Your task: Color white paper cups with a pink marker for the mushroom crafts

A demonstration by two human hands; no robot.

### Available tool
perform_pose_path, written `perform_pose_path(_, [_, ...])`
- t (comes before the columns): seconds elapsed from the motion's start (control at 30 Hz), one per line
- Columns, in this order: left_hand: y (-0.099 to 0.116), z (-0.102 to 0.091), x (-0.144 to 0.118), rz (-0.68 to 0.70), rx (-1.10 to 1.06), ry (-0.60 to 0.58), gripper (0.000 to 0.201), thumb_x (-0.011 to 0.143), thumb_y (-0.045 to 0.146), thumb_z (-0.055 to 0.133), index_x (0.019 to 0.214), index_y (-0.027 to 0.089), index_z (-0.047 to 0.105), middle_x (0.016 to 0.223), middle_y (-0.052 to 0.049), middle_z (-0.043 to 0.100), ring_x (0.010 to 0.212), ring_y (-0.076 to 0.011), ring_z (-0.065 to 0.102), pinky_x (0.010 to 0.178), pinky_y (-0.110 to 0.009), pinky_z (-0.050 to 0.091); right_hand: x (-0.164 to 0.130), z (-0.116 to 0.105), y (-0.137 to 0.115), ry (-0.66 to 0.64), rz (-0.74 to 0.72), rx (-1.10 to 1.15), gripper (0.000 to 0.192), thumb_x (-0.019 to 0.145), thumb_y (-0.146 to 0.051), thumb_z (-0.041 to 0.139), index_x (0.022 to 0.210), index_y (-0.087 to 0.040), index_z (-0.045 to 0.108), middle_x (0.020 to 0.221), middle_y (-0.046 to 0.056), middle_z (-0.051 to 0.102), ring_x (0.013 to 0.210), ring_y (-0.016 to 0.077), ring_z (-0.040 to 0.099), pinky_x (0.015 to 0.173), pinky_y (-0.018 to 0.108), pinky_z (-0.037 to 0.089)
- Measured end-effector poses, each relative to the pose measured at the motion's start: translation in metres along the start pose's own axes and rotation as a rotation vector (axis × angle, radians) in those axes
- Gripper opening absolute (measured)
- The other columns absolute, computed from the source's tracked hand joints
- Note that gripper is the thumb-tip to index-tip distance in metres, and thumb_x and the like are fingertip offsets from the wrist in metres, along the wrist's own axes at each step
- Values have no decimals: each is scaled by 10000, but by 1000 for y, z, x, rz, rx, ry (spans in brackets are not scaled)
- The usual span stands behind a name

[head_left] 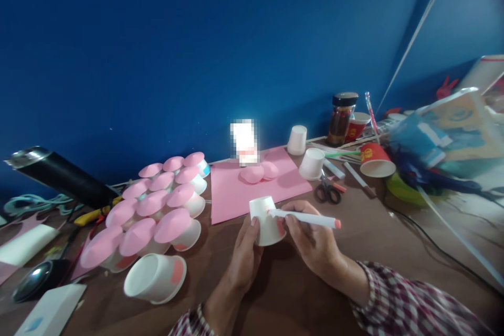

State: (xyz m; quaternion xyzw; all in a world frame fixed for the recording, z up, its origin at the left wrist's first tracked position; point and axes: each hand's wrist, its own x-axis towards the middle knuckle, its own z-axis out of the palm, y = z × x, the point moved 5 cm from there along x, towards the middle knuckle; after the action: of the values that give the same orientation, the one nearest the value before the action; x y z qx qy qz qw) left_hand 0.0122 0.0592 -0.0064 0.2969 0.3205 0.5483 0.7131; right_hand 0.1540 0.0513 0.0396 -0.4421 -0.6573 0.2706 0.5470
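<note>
My left hand (244, 252) grips a white paper cup (264, 231), which is upside down with an orange-red patch low on its right side. In my right hand (311, 241) is a white marker pen (307, 218) with a red end; its tip points at the cup's upper side and seems to touch it. Left of my hands lies another white paper cup (151, 278) with an orange-red patch. Beyond it, several cups carry pink paper cones (151, 203) in rows. Pink paper sheets (232, 199) with pink paper discs (255, 174) on top lie just behind the held cup.
White cups (312, 164), black-handled scissors (327, 193) and pens stand or lie right of the pink paper. Farther right are a lidded jar (342, 118), a red cup (376, 160) and bags. A black flask (59, 173) leans at the left. A blue wall closes off the back.
</note>
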Motion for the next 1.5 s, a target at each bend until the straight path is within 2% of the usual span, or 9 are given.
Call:
perform_pose_path(0.3, [-1, 1, 0, -9, -7, -15, 334, 912, 373, 571, 1155, 161, 658, 1172, -90, 696, 1163, -274, 580, 1047, -422, 397, -1, 3, 5, 44, 68, 159, 64, 972, -259, 512, 1007, -217, 546, 771, 11, 663, 687, 163, 653, 646, 257, 548])
perform_pose_path(0.4, [0, 3, -1, -11, -1, -22, 346, 909, 366, 576, 1182, 167, 650, 1190, -88, 690, 1188, -273, 566, 1058, -416, 385, -1, 3, 8, 41, 83, 148, 73, 964, -262, 527, 1015, -214, 549, 769, 13, 669, 678, 162, 651, 624, 249, 542])
perform_pose_path(0.67, [-1, 1, 0, -7, -4, -1, 310, 901, 388, 583, 1078, 149, 669, 1103, -88, 707, 1108, -265, 599, 1021, -408, 405, -2, 2, 8, 27, 87, 65, 74, 956, -267, 528, 969, -204, 565, 737, 13, 666, 648, 162, 645, 593, 246, 527])
perform_pose_path(0.93, [0, -1, 0, 8, 15, 11, 252, 915, 377, 567, 998, 162, 669, 1028, -58, 713, 1130, -254, 573, 1014, -384, 398, -5, 6, 6, -15, 83, 122, 133, 975, -291, 504, 985, -198, 599, 792, 38, 650, 680, 165, 634, 601, 254, 541])
perform_pose_path(1.07, [-1, -2, 1, 11, -7, -5, 266, 913, 367, 571, 1055, 167, 675, 1067, -60, 711, 1135, -250, 574, 1026, -382, 389, -3, 5, 4, -33, 66, 93, 138, 975, -291, 499, 989, -200, 601, 805, 47, 665, 696, 174, 654, 612, 260, 557])
perform_pose_path(1.37, [-3, -3, 2, -40, -57, 15, 338, 909, 415, 561, 1047, 129, 677, 1089, -98, 714, 1151, -274, 585, 1060, -428, 374, -3, 1, 6, 31, 67, 141, 117, 986, -306, 503, 1017, -207, 556, 828, 38, 672, 729, 174, 681, 659, 259, 578])
perform_pose_path(1.5, [-4, -4, 1, -25, -46, 11, 317, 903, 384, 581, 1092, 148, 678, 1132, -86, 707, 1174, -268, 573, 1064, -417, 377, -5, 2, 4, 26, 49, 158, 123, 988, -297, 502, 1045, -213, 572, 866, 38, 667, 756, 171, 682, 689, 262, 576])
